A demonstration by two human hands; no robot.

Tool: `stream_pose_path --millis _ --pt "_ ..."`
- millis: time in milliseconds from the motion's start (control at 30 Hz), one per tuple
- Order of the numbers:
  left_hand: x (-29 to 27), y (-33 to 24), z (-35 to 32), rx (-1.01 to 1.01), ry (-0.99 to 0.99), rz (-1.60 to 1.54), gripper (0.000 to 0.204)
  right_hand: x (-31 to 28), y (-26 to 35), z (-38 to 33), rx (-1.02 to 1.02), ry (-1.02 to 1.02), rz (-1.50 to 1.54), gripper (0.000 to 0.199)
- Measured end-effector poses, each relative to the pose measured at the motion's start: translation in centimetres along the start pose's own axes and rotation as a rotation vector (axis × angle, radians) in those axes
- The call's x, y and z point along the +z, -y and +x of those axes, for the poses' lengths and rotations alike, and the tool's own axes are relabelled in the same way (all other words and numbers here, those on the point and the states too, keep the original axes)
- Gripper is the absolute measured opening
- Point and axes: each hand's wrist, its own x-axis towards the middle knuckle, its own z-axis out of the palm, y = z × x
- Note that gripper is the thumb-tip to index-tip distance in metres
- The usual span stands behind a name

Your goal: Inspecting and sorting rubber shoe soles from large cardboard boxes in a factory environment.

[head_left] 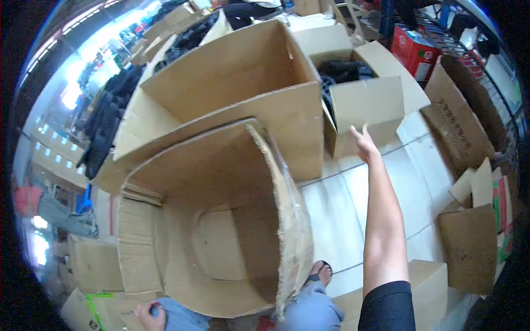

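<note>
My right arm stretches forward, and my right hand (364, 145) is at the near side of a smaller open carton (346, 142). Its thumb and a finger are apart, and nothing shows between them. The fingertips overlap the lower edge of the carton's raised near flap (369, 102); I cannot tell whether they touch it. Dark, fuzzy-looking goods (345, 70) lie inside that carton. At the lower left, my left hand (150, 316) is beside my knee, with loosely bent fingers apart and no object visible in it.
A large open carton (221, 265) with a worn rim stands before me, its visible inside bare. Another big open carton (298, 129) is behind it. Flattened cardboard (469, 248) and a red box (414, 52) are at right. White floor tiles (342, 204) show between.
</note>
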Motion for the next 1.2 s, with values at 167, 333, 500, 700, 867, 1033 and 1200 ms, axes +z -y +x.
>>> stream_pose_path --millis 167,333,500,700,867,1033,1200 --pt "1.5 1.2 -1.1 -0.032 -0.093 -0.024 0.019 3.3 0.3 4.0 -0.121 -0.157 0.069 0.077" --pt "0.1 0.0 -0.6 -0.038 -0.103 -0.114 0.018 -0.2 -1.2 -2.1 0.081 0.196 -0.015 0.059" --pt "-0.3 1.6 -1.9 0.071 -0.13 -0.213 0.018 -2.9 -1.9 -9.9 0.143 0.223 -0.063 0.051" --pt "-1.0 2.7 -3.5 0.074 -0.225 -0.329 0.018 -5.0 3.7 -19.5 0.024 0.199 -0.129 0.049" --pt "-0.9 4.4 -4.4 0.118 -0.233 -0.34 0.023 -1.2 7.3 -27.9 -0.185 0.462 -0.281 0.046" --pt "-1.3 4.5 -4.5 0.111 -0.19 -0.376 0.025 2.6 8.7 -33.3 -0.375 0.506 -0.496 0.055" --pt "-0.7 5.1 -5.2 0.117 -0.192 -0.353 0.025 8.3 5.8 -34.3 -0.657 0.03 -0.491 0.073"
